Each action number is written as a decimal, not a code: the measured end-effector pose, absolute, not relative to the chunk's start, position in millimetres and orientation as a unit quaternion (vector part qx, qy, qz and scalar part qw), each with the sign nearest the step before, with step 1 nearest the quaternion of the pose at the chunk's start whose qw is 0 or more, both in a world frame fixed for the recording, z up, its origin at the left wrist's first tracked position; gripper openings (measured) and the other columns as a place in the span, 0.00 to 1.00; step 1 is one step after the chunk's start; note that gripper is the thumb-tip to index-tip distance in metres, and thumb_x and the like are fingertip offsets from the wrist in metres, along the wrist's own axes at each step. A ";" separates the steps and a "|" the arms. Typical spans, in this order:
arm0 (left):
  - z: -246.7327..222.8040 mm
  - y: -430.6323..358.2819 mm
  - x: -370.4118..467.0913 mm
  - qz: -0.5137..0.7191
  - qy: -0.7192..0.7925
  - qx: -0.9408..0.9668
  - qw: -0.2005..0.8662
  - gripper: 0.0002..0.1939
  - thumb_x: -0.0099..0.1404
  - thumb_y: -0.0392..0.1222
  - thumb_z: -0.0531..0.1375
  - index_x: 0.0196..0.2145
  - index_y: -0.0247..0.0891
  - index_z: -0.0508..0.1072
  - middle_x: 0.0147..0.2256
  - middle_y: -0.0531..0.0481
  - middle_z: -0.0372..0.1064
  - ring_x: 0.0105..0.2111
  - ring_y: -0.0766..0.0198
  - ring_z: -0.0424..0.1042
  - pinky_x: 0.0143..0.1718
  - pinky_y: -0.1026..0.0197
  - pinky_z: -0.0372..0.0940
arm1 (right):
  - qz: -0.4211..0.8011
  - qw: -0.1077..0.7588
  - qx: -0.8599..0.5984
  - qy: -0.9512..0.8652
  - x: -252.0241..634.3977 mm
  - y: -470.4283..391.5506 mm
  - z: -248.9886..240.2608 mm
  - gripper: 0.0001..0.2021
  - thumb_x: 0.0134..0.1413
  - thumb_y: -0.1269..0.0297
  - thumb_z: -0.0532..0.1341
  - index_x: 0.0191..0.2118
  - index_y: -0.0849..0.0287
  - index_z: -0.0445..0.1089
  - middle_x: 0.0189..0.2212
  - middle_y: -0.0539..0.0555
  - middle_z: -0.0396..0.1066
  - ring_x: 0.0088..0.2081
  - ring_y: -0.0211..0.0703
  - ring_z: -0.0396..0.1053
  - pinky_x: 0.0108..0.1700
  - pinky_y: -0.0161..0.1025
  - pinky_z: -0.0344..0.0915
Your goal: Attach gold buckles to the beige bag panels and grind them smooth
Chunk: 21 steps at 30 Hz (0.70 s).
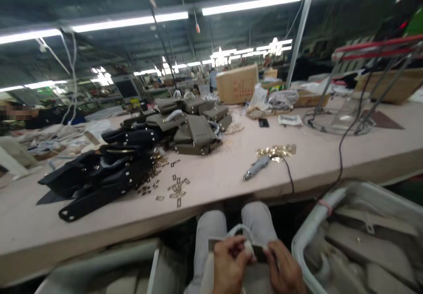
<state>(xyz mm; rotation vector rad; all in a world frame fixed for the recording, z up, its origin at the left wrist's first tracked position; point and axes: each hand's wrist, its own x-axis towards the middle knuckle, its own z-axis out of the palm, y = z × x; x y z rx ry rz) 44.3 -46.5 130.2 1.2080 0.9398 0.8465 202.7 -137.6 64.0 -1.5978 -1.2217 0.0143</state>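
Note:
A grey-brown handbag [257, 277] with a handle [243, 228] in pale wrapping rests on my lap, its lower part cut off by the frame edge. My left hand [230, 263] is closed at the bag's top edge, with the fingers pinched beside a whitish bit near the handle's base. On the other side, my right hand [284, 265] grips the dark upper edge of the bag. Beyond my knees, a grey electric screwdriver [257, 168] lies on the table [211, 179], touching a heap of gold-coloured metal parts [286, 150].
Dark bags [109, 175] and taupe bags [194, 133] are piled on the left, with loose metal frames [178, 188] nearby. A bin [299, 241] of bag pieces stands at my right, another bin [153, 265] at my left. A wire stand [325, 87] and cardboard box [238, 85] stand farther back.

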 end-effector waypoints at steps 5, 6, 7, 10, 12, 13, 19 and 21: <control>124.9 -57.8 50.2 0.415 0.412 0.521 0.621 0.15 0.55 0.44 0.73 0.38 0.32 0.83 0.26 0.47 0.77 0.25 0.57 0.80 0.29 0.60 0.77 | -0.024 0.494 -0.661 -0.564 195.7 -133.3 55.2 0.07 0.70 0.65 0.55 0.40 0.58 0.70 0.33 0.60 0.72 0.37 0.52 0.71 0.41 0.49 0.71; 122.8 -59.3 50.1 0.422 0.414 0.522 0.615 0.15 0.56 0.44 0.73 0.39 0.32 0.82 0.27 0.47 0.78 0.26 0.57 0.81 0.30 0.61 0.77 | -0.022 0.486 -0.663 -0.569 195.9 -132.0 52.9 0.07 0.70 0.66 0.55 0.41 0.59 0.69 0.34 0.60 0.72 0.38 0.50 0.71 0.42 0.47 0.70; 120.8 -61.3 49.0 0.427 0.414 0.529 0.605 0.15 0.58 0.43 0.72 0.40 0.32 0.82 0.28 0.46 0.79 0.27 0.57 0.81 0.31 0.61 0.78 | -0.020 0.479 -0.664 -0.574 196.2 -131.1 51.0 0.07 0.70 0.67 0.55 0.41 0.59 0.69 0.34 0.60 0.71 0.38 0.49 0.70 0.42 0.46 0.69; 114.7 -66.6 42.9 0.429 0.408 0.577 0.563 0.14 0.62 0.43 0.70 0.43 0.33 0.82 0.31 0.44 0.80 0.30 0.56 0.82 0.35 0.60 0.78 | -0.011 0.461 -0.666 -0.587 197.0 -129.8 47.8 0.06 0.70 0.68 0.55 0.41 0.59 0.68 0.34 0.59 0.70 0.38 0.48 0.69 0.43 0.44 0.67; 109.7 -66.2 39.6 0.431 0.409 0.596 0.541 0.13 0.63 0.43 0.69 0.44 0.34 0.82 0.33 0.43 0.81 0.30 0.56 0.82 0.35 0.59 0.78 | -0.010 0.454 -0.664 -0.593 197.5 -128.0 46.2 0.06 0.70 0.68 0.55 0.42 0.59 0.68 0.35 0.58 0.71 0.39 0.48 0.69 0.44 0.44 0.66; 107.0 -64.4 38.9 0.433 0.412 0.595 0.536 0.13 0.63 0.43 0.69 0.44 0.34 0.82 0.33 0.43 0.81 0.30 0.57 0.82 0.35 0.59 0.78 | -0.010 0.452 -0.663 -0.596 197.6 -126.8 45.3 0.06 0.70 0.68 0.55 0.42 0.59 0.68 0.35 0.58 0.71 0.39 0.48 0.69 0.44 0.43 0.66; 100.2 -45.2 40.8 0.421 0.419 0.503 0.627 0.17 0.57 0.43 0.73 0.41 0.30 0.81 0.32 0.43 0.80 0.28 0.57 0.82 0.33 0.58 0.79 | -0.013 0.431 -0.665 -0.609 196.6 -122.7 42.9 0.05 0.71 0.68 0.55 0.42 0.59 0.68 0.35 0.58 0.70 0.39 0.48 0.68 0.43 0.43 0.65; 100.2 -40.3 41.5 0.405 0.410 0.482 0.660 0.20 0.54 0.42 0.74 0.42 0.29 0.80 0.32 0.42 0.81 0.29 0.56 0.82 0.33 0.58 0.79 | -0.011 0.430 -0.667 -0.609 196.3 -123.0 42.9 0.05 0.70 0.68 0.55 0.42 0.59 0.68 0.35 0.58 0.70 0.39 0.48 0.68 0.43 0.43 0.65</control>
